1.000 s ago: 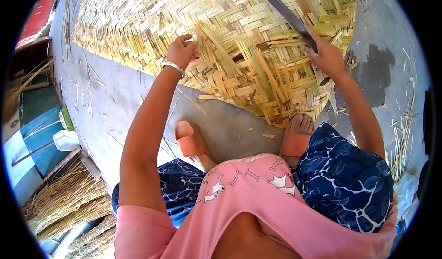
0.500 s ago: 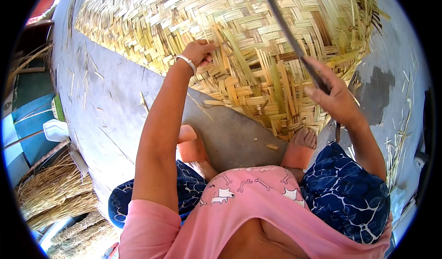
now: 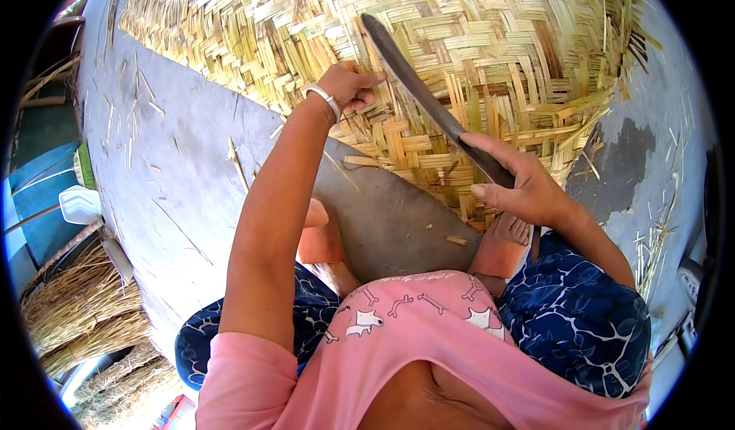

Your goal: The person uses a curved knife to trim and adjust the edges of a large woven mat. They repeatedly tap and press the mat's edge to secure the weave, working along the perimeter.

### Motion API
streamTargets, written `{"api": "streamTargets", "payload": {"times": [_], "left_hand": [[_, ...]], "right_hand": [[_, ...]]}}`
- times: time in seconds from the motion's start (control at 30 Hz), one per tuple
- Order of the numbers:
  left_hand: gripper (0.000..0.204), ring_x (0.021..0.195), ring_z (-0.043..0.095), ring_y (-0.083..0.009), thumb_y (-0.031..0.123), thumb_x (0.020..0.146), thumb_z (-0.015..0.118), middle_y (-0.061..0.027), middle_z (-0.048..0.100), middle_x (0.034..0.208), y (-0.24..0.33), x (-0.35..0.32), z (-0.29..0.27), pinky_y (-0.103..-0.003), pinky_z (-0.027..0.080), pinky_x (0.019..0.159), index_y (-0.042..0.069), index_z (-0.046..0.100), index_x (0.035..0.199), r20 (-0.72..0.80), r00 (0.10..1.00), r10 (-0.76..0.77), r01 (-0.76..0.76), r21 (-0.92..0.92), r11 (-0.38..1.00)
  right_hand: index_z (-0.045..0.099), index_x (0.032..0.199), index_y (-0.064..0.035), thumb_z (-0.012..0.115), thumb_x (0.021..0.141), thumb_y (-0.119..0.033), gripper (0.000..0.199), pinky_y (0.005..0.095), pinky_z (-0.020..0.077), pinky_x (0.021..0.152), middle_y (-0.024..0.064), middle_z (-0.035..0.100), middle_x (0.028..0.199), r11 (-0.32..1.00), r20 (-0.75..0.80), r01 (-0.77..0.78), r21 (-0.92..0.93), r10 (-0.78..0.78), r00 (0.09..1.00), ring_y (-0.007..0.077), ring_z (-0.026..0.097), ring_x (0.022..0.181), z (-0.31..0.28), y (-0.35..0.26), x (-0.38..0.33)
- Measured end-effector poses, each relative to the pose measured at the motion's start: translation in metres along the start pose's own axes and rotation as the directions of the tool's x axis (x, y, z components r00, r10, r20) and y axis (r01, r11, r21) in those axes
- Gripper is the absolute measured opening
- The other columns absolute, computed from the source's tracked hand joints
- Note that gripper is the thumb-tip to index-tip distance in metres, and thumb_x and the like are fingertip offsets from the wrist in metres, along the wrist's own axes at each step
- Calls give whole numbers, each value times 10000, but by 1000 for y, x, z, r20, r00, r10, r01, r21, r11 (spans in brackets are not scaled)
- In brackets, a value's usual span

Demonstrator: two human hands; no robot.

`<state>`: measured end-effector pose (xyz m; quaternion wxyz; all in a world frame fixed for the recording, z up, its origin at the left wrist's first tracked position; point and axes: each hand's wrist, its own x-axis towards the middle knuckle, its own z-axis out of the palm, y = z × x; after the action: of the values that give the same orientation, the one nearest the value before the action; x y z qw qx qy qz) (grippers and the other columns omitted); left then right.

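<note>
A large mat of pale yellow-green plaited strips [image 3: 490, 36] lies on the floor before me, its near corner between my feet. Over the near part of the mat, my left hand [image 3: 352, 87] has its fingers curled in and pinched together at the weave. Whether a strip is between those fingertips, I cannot make out. My right hand [image 3: 530, 189] grips the lower end of a long, dark, slightly curved machete [image 3: 417, 89]. The blade slants up and left across the mat, its tip just above and right of my left hand. Loose strip ends stick up beneath the blade.
My sandalled feet [image 3: 321, 242] rest at the mat's near edges. Straw scraps [image 3: 237, 162] are strewn on the grey floor. Bundles of dry straw [image 3: 84, 300], a white plastic container [image 3: 80, 204] and blue sheeting [image 3: 42, 193] are at the left. A dark patch [image 3: 628, 158] marks the floor at right.
The machete has come down and left, with its tip now in view near my left hand. My right hand has moved nearer to me. My left hand has shifted slightly right.
</note>
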<state>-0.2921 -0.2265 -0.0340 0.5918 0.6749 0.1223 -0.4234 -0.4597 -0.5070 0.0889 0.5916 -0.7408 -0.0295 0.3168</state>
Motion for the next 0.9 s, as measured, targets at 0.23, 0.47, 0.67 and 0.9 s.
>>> {"api": "streamTargets", "payload": {"times": [0.23, 0.47, 0.67, 0.9], "left_hand": [[261, 480, 618, -154, 176, 810, 729, -109, 646, 619, -2, -4, 6, -249, 450, 387, -30, 568, 804, -305, 950, 69, 27, 302, 953], [576, 863, 652, -229, 226, 822, 702, -261, 567, 1119, -44, -32, 39, -332, 523, 694, -92, 452, 1232, -583, 608, 539, -278, 479, 832], [659, 1308, 370, -348, 397, 878, 577, -187, 418, 1395, -99, -57, 86, -470, 243, 1083, 7, 387, 1374, -99, 580, 808, -125, 970, 209], [539, 1323, 370, -217, 424, 876, 552, -56, 465, 1388, -104, -60, 89, -484, 197, 1097, 81, 530, 1292, -50, 646, 761, -18, 997, 81]], "right_hand": [[447, 1362, -45, 666, 811, -151, 603, 247, 426, 878, 78, 586, 1148, 997, -47, -57, 54, 60, 997, 109, 531, 986, 2, 10, 2], [446, 1365, -54, 664, 815, -165, 602, 244, 451, 786, 50, 589, 1076, 999, -76, -31, 8, 32, 997, 97, 531, 888, 6, 29, 7], [453, 1357, -47, 676, 812, -163, 600, 241, 452, 773, 58, 590, 1064, 998, -155, 49, 38, -42, 987, 92, 531, 875, 7, 41, 12], [452, 1348, -21, 676, 817, -150, 590, 248, 430, 883, 84, 586, 1155, 989, -164, -4, 145, 28, 986, 104, 531, 1001, 6, 42, 11]]}}
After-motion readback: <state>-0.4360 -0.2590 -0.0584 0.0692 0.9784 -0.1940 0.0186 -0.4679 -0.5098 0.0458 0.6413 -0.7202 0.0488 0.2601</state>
